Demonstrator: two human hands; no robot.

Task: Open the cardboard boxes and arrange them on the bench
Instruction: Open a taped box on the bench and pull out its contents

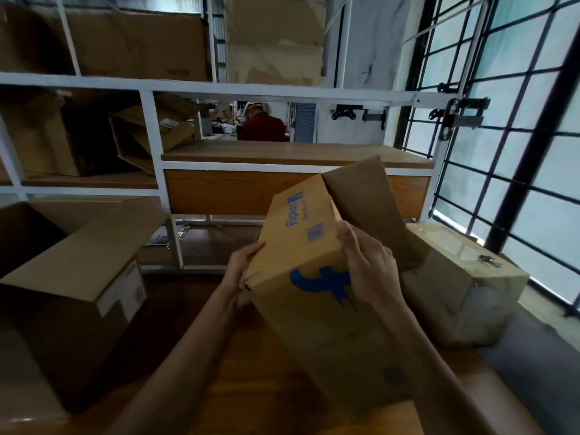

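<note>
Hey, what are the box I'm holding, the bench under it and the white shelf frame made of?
Printed box: cardboard, matte brown with blue print; creased edges and a folded flap suggest it. Bench: wood or wood-look laminate, slightly glossy, with orange-brown grain. Shelf frame: probably painted metal, thin square white bars.

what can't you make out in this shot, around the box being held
Head view only.
Printed box: inside and underside hidden by its own walls.
Left hand: its grip under the box, hidden by the box.
Open box at left: cut off by the frame edge; label print too small.
Wrapped parcel: partly behind the right hand and raised flap.
</note>
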